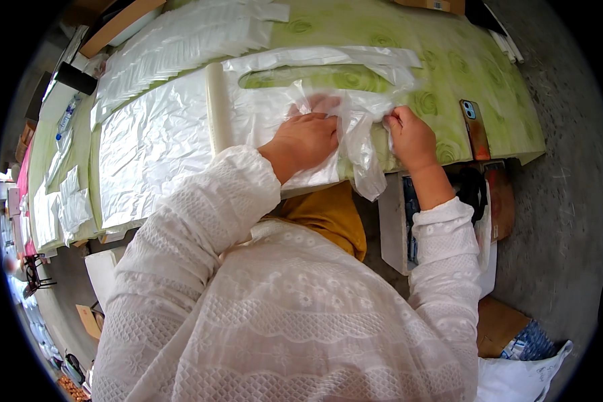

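Seemingly flat and open, the left hand [306,139] presses the clear plastic bag [355,144] while the right hand [411,136] pinches its edge.

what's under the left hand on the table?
The left hand presses flat on a clear plastic bag lying over white plastic sheets. The green patterned tablecloth shows beside them; directly beneath the palm is covered.

The plastic bag [355,144] is thin, clear and crinkly. Under it, the table cover [449,60] looks smooth and shiny green. Beside the bag, the white sheet [154,144] is wrinkled plastic.
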### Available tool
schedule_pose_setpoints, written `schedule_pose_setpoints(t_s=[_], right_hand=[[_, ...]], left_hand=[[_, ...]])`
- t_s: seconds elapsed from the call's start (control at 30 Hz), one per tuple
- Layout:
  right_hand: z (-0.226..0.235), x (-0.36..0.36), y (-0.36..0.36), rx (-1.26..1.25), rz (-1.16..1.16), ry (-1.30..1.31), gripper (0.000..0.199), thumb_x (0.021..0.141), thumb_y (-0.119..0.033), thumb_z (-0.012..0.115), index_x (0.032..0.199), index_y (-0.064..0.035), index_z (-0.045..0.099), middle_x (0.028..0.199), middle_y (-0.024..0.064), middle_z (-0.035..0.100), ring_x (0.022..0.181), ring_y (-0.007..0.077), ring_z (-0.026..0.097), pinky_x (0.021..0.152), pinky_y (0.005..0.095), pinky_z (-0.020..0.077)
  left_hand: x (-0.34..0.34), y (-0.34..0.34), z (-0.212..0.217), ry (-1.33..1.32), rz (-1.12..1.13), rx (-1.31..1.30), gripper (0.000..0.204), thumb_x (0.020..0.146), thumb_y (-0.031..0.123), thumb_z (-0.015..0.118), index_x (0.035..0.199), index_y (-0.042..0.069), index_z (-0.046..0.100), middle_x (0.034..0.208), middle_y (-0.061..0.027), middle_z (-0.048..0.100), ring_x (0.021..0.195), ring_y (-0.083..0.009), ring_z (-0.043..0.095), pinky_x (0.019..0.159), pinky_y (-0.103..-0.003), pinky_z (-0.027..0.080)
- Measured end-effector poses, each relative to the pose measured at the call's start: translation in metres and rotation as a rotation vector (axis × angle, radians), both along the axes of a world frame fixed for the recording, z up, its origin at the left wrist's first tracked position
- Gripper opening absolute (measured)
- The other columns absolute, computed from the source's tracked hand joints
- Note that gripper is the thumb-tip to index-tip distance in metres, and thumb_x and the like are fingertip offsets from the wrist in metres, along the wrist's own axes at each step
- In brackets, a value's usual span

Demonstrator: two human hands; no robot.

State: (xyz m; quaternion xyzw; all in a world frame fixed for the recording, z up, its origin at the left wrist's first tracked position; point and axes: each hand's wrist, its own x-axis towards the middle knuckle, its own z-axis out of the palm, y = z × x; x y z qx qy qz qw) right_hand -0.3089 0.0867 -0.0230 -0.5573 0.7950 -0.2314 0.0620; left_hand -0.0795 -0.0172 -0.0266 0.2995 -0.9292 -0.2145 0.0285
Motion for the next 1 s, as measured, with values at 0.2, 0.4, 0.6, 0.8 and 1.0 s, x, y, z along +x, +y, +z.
schedule_pose_setpoints(t_s=[0.2,0.4,0.6,0.8,1.0], right_hand=[[-0.008,-0.007,0.014,-0.224,0.190,0.086,0.023,0.090,-0.017,0.064,0.112,-0.0112,0.068,0.119,0.0135,0.069,0.109,0.0360,0.063,0.090,0.0476,0.0486],[-0.008,-0.032,0.058,-0.188,0.337,0.226,0.031,0.084,-0.006,0.060,0.113,-0.0067,0.071,0.140,0.0180,0.058,0.127,0.0411,0.052,0.107,0.0527,0.0389],[-0.014,-0.031,0.053,-0.389,0.018,0.276,0.034,0.086,-0.003,0.057,0.117,-0.0063,0.069,0.138,0.0221,0.058,0.129,0.0411,0.054,0.110,0.0522,0.0400],[-0.026,-0.019,0.041,-0.308,0.091,-0.036,0.035,0.088,-0.003,0.058,0.122,-0.0015,0.064,0.125,0.0214,0.066,0.120,0.0403,0.060,0.106,0.0464,0.0463],[-0.014,-0.027,0.040,-0.218,-0.023,0.168,0.036,0.083,-0.021,0.073,0.116,-0.0052,0.069,0.117,0.0176,0.069,0.108,0.0374,0.064,0.093,0.0437,0.0520]], left_hand=[[-0.001,0.006,-0.002,0.037,0.035,-0.102,0.041,0.103,0.031,0.038,0.124,0.009,0.066,0.144,-0.0119,0.057,0.141,-0.0311,0.045,0.120,-0.059,0.024],[-0.004,0.004,0.016,-0.125,0.076,0.093,0.044,0.102,0.034,0.040,0.129,0.009,0.064,0.145,-0.0155,0.056,0.138,-0.0341,0.049,0.121,-0.058,0.023],[-0.002,0.008,0.016,-0.079,0.058,0.031,0.045,0.101,0.035,0.043,0.133,0.010,0.061,0.153,-0.0127,0.049,0.140,-0.0334,0.047,0.120,-0.058,0.024],[-0.001,0.005,0.017,-0.094,0.020,0.033,0.045,0.100,0.034,0.043,0.136,0.011,0.059,0.158,-0.0102,0.044,0.143,-0.0309,0.044,0.121,-0.060,0.022],[-0.002,0.006,0.009,-0.054,0.053,0.016,0.045,0.100,0.032,0.043,0.136,0.012,0.059,0.159,-0.0087,0.042,0.144,-0.0303,0.043,0.121,-0.059,0.023]])
